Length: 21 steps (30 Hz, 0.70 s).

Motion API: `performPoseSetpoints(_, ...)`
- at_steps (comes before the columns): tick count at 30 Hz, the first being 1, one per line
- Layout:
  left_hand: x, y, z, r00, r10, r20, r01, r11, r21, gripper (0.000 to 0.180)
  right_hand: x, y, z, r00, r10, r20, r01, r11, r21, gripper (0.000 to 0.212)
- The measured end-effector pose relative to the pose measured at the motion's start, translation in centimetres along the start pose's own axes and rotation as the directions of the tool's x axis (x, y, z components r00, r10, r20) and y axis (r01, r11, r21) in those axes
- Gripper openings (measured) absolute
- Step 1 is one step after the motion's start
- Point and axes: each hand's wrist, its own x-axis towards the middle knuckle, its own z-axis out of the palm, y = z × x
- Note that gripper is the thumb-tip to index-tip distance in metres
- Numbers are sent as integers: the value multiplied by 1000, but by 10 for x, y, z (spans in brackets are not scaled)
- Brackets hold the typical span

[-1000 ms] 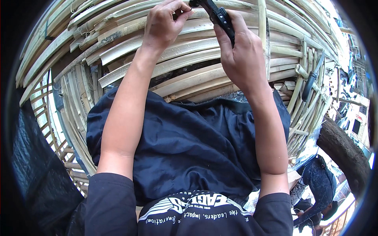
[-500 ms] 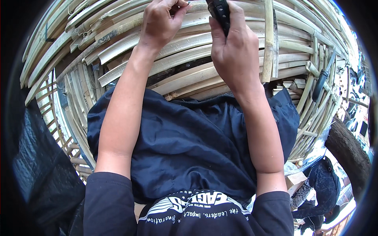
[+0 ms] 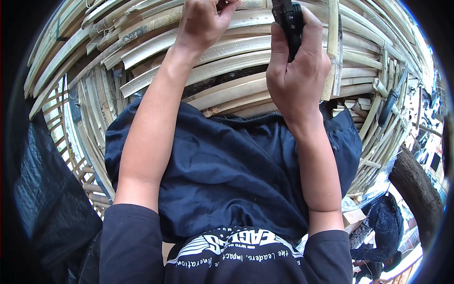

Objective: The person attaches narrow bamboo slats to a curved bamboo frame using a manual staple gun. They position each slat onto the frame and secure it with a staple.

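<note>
My right hand is wrapped around a black-handled tool, with the thumb along one side. The tool's upper end leaves the picture, so its kind does not show. To its left, my left hand is closed in a pinch at the top edge; what its fingertips hold, if anything, cannot be made out. Both hands are over long split bamboo strips laid side by side in curved rows. A narrow upright bamboo strip stands just right of my right hand.
Dark blue cloth covers my lap. At the right, a dark-handled tool with a thin metal blade rests on the bamboo. Beyond it are a thick log and a person in dark clothing. Black sheeting hangs at the left.
Both hands have shifted to the right in the picture, the right one also slightly down with the black-handled tool. The left stays pinched.
</note>
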Motion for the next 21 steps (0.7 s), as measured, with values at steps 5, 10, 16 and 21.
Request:
performPoseSetpoints(5, -5, -3, 2, 992, -114, 49, 115, 993, -34, 9, -3, 15, 3, 965, 61, 254, 0, 973, -230, 32)
performPoseSetpoints(10, -5, -7, 0, 998, -62, 9, 63, 997, -38, 9, 6, -8, -2, 996, -14, 87, 23, 994, -110, 28)
performPoseSetpoints(16, -2, 1, 1, 1000, 2, -8, -2, 1000, 15, 11, -2, 4, 2, 998, 56, 1, -56, 994, 91, 33)
performPoseSetpoints(21, -5, -9, 4, 995, -101, 3, 101, 994, -45, 10, 0, 12, 11, 982, -63, 180, 65, 998, -6, 40)
